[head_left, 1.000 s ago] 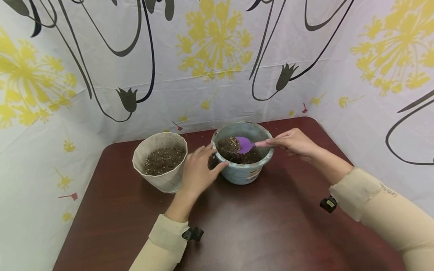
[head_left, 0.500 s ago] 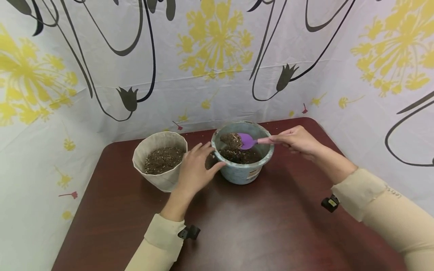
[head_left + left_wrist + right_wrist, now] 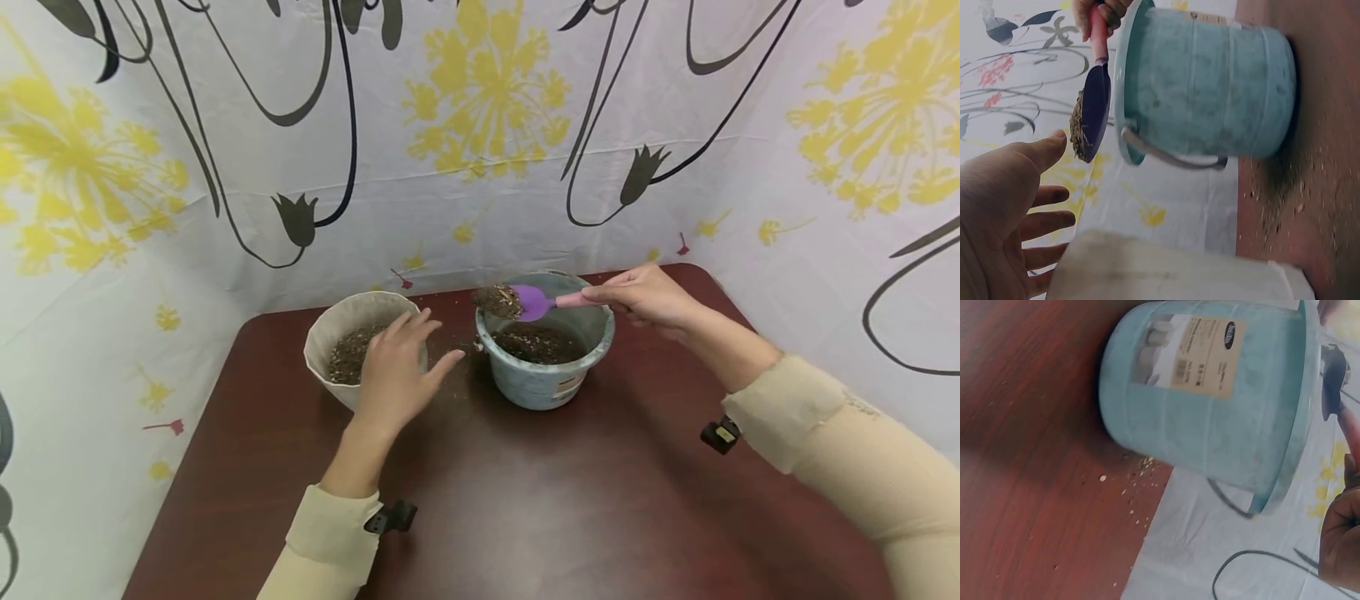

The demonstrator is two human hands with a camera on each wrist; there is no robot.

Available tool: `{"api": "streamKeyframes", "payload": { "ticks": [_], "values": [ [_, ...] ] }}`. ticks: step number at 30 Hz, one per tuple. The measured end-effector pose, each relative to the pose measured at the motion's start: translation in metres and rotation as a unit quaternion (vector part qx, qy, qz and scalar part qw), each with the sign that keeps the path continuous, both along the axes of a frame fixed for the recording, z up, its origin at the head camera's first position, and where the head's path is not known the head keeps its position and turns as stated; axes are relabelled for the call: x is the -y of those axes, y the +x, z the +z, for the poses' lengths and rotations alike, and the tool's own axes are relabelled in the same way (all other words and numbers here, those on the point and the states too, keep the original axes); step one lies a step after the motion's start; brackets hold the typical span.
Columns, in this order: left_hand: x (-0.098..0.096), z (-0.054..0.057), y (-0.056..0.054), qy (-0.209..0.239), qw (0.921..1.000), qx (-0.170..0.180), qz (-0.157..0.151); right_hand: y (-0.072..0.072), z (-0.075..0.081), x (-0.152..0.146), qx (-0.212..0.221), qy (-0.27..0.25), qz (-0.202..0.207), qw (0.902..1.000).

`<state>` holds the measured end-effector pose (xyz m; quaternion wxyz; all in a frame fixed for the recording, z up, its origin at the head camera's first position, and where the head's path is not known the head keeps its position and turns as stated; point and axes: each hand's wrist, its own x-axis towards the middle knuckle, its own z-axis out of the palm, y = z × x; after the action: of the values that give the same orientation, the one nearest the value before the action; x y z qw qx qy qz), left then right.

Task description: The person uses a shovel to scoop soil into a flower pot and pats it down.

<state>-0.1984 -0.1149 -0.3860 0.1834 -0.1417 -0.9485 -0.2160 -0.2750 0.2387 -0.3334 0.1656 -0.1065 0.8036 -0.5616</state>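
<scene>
My right hand (image 3: pixel 648 298) grips the pink handle of a purple trowel (image 3: pixel 534 303), which carries a heap of dark soil (image 3: pixel 498 301) above the left rim of a light blue bucket (image 3: pixel 546 383). More soil lies inside the bucket. My left hand (image 3: pixel 397 371) is raised with spread fingers in front of a cream pot (image 3: pixel 327 343), hiding part of it; it holds nothing. Soil (image 3: pixel 348 354) shows inside that pot. In the left wrist view the trowel (image 3: pixel 1097 106) sits level with the bucket's rim, near the left thumb, a small gap between them.
Both containers stand towards the back of a dark red table (image 3: pixel 487 500). Crumbs of soil (image 3: pixel 1285 206) are scattered on the table between them. A patterned white cloth (image 3: pixel 480 225) hangs behind and at both sides. The bucket's handle (image 3: pixel 1172 156) hangs down at its side.
The loaded trowel has risen out of the bucket and moved left to its rim. My left hand has come off the bucket's rim and shifted left, in front of the cream pot.
</scene>
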Motion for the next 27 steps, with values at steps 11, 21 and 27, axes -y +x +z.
{"api": "streamKeyframes", "payload": {
  "ticks": [11, 21, 27],
  "values": [
    [0.042, -0.003, 0.016, 0.028, 0.9991, -0.013, 0.03, -0.008, 0.0, 0.042, 0.008, -0.007, 0.015, 0.9998],
    [0.077, -0.015, 0.028, 0.026, 0.9962, -0.028, 0.078, -0.011, -0.005, 0.084, -0.002, -0.002, 0.049, 0.9988],
    [0.094, -0.022, 0.034, 0.033, 0.9933, -0.041, 0.103, -0.013, -0.006, 0.113, -0.015, -0.008, 0.063, 0.9979]
  ]
}}
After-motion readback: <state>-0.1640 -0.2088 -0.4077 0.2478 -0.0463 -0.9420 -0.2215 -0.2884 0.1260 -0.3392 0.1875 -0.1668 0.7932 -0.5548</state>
